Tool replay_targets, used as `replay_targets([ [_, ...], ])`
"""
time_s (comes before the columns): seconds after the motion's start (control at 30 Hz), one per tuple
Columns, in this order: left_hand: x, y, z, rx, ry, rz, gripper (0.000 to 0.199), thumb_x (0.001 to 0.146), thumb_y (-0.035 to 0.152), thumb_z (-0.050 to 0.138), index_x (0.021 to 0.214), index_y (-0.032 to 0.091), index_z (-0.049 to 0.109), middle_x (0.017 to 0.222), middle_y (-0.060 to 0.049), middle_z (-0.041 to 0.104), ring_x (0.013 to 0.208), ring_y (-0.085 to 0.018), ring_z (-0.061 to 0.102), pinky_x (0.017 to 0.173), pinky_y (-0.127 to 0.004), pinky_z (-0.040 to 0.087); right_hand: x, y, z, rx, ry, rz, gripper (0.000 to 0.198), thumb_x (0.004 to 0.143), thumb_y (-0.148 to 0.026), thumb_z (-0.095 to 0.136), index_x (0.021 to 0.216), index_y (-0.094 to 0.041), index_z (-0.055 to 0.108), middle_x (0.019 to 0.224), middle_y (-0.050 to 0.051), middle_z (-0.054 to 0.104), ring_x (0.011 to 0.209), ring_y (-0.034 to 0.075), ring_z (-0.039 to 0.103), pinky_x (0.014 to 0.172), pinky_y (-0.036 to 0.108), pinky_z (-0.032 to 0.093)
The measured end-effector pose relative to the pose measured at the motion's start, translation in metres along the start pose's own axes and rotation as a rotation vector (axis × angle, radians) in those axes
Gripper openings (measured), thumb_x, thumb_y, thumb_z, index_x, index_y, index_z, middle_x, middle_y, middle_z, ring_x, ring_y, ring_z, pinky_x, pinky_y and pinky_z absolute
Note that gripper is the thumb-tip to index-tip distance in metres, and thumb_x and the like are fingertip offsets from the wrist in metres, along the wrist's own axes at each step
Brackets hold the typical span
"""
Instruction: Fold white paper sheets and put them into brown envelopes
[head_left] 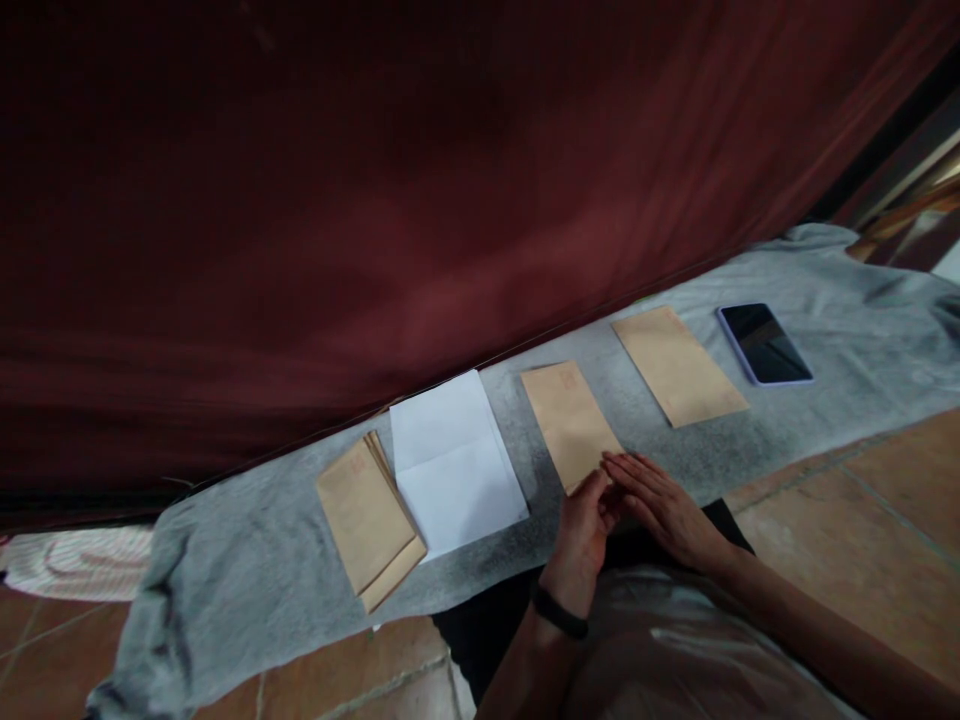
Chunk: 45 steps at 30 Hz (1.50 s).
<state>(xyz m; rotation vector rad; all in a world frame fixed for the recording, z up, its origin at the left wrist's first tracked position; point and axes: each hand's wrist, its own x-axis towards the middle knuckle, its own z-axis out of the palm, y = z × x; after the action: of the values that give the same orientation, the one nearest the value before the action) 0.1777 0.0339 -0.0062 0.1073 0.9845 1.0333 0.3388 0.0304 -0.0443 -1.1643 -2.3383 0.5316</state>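
Note:
A brown paper envelope (pixel 566 415) lies in front of me with its near end at my hands. My left hand (pixel 583 535), with a dark band on the wrist, is at that near edge, its fingers curled and its thumb against the paper. My right hand (pixel 667 510) reaches across from the right, fingers stretched out flat over the near right corner and touching the left fingertips. What lies beneath the fingers is hidden. To the left are white paper sheets (pixel 457 470) with a crosswise crease, then a stack of brown envelopes (pixel 367 515).
Another brown envelope (pixel 679 365) lies to the right, followed by a phone (pixel 765 343) in a lilac case. All rest on a grey cloth (pixel 247 560) covering a narrow surface. A dark red upholstered or fabric-covered side (pixel 450 200) rises behind it. Tiled floor (pixel 855 510) shows below.

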Motion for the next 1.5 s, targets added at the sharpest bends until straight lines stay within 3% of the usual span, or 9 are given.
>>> replay_targets([
  [0.13, -0.018, -0.006, -0.017, -0.005, 0.023, -0.047, 0.037, 0.071, 0.046, 0.085, 0.086, 0.015, 0.072, 0.087, -0.008, 0.075, 0.082, -0.019, 0.072, 0.080, -0.032, 0.058, -0.002, 0.002, 0.002, -0.072, -0.041, -0.038, 0.061, 0.106, -0.029, 0.042, 0.163, -0.024, 0.021, 0.163, 0.008, 0.038, 0.150, 0.023, 0.037, 0.126, 0.051, 0.027],
  [0.23, -0.037, -0.007, -0.029, 0.296, 0.013, -0.008, 0.048, 0.085, 0.061, 0.068, 0.087, 0.014, 0.072, 0.086, -0.012, 0.075, 0.077, -0.023, 0.073, 0.079, -0.039, 0.060, -0.002, 0.001, 0.005, -0.130, -0.047, -0.052, 0.062, 0.105, -0.030, 0.044, 0.163, -0.023, 0.021, 0.163, 0.008, 0.039, 0.151, 0.023, 0.036, 0.126, 0.051, 0.026],
  [0.33, -0.046, -0.006, -0.035, 0.922, 0.016, 0.387, 0.041, 0.101, 0.051, 0.048, 0.103, 0.018, 0.074, 0.107, -0.014, 0.076, 0.100, -0.028, 0.073, 0.096, -0.047, 0.058, -0.001, 0.001, 0.007, -0.169, -0.033, -0.044, 0.063, 0.105, -0.028, 0.044, 0.163, -0.023, 0.020, 0.162, 0.008, 0.040, 0.150, 0.023, 0.037, 0.126, 0.050, 0.026],
  [0.43, -0.041, -0.004, -0.040, 1.580, -0.020, 0.790, 0.042, 0.103, 0.033, 0.044, 0.139, 0.018, 0.060, 0.147, -0.013, 0.059, 0.143, -0.029, 0.049, 0.120, -0.051, 0.041, -0.001, -0.001, 0.007, -0.183, -0.018, -0.041, 0.063, 0.105, -0.029, 0.045, 0.164, -0.024, 0.020, 0.162, 0.008, 0.040, 0.150, 0.023, 0.036, 0.127, 0.050, 0.025],
  [0.5, -0.034, -0.006, -0.045, 1.890, -0.027, 0.900, 0.054, 0.102, 0.031, 0.047, 0.153, 0.012, 0.043, 0.160, -0.014, 0.044, 0.152, -0.028, 0.034, 0.124, -0.051, 0.036, -0.002, -0.004, 0.005, -0.183, -0.016, -0.047, 0.065, 0.105, -0.029, 0.046, 0.164, -0.023, 0.019, 0.163, 0.008, 0.039, 0.151, 0.023, 0.035, 0.127, 0.050, 0.025],
  [0.6, -0.027, -0.011, -0.054, 2.119, -0.030, 0.927, 0.065, 0.102, 0.033, 0.048, 0.159, 0.008, 0.031, 0.166, -0.014, 0.033, 0.155, -0.027, 0.027, 0.125, -0.046, 0.035, -0.006, -0.011, 0.004, -0.170, -0.038, -0.072, 0.066, 0.104, -0.032, 0.048, 0.164, -0.022, 0.020, 0.163, 0.009, 0.039, 0.151, 0.024, 0.035, 0.126, 0.050, 0.026],
  [1.07, -0.036, -0.009, -0.068, 2.130, 0.036, 0.895, 0.077, 0.101, 0.044, 0.052, 0.163, 0.011, 0.020, 0.166, -0.016, 0.030, 0.155, -0.029, 0.025, 0.125, -0.046, 0.034, -0.021, -0.006, 0.005, -0.217, -0.018, 0.013, 0.063, 0.105, -0.031, 0.047, 0.163, -0.023, 0.024, 0.162, 0.009, 0.039, 0.148, 0.025, 0.041, 0.125, 0.050, 0.028],
  [1.27, -0.024, -0.001, -0.043, 2.030, -0.098, 0.889, 0.065, 0.104, 0.039, 0.045, 0.160, 0.011, 0.028, 0.167, -0.014, 0.030, 0.156, -0.027, 0.025, 0.126, -0.046, 0.030, -0.022, -0.005, 0.008, -0.230, -0.020, 0.010, 0.064, 0.105, -0.030, 0.045, 0.164, -0.022, 0.021, 0.163, 0.010, 0.039, 0.149, 0.025, 0.039, 0.126, 0.052, 0.026],
  [1.5, 0.031, 0.017, -0.014, 1.987, -0.132, 0.909, 0.060, 0.105, 0.037, 0.040, 0.158, 0.010, 0.033, 0.165, -0.015, 0.034, 0.156, -0.026, 0.024, 0.128, -0.046, 0.024, -0.022, -0.002, 0.009, -0.211, -0.007, 0.004, 0.057, 0.105, -0.027, 0.046, 0.160, -0.023, 0.033, 0.157, 0.009, 0.048, 0.145, 0.026, 0.045, 0.124, 0.054, 0.030],
])
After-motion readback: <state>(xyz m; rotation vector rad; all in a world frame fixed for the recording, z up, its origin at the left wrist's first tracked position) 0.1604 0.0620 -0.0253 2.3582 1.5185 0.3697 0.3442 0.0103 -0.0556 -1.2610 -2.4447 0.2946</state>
